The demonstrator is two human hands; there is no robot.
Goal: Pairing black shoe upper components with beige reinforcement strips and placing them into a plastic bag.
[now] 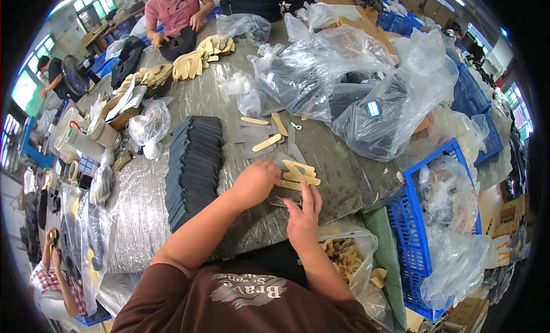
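Note:
My left hand (256, 184) is closed, its fingers curled at the left end of a small pile of tan, round-ended strips (299, 172). Whatever it holds is hidden. Thumb and fingers apart, my right hand (303, 214) touches the near edge of that pile with its fingertips. Thin strip edges (279, 202) show between the two hands. Farther off lie a few loose tan strips (267, 143) on flat grey pieces (252, 139). Left of my left forearm stands a long row of stacked dark blue-grey fabric pieces (195, 167).
Clear plastic bags (338, 63) heap up at the far right. A blue crate (409, 235) with plastic stands at the right; a bag of tan scraps (345, 254) sits below the table edge. White tubs (80, 138) are at left. A person (176, 15) works across the table.

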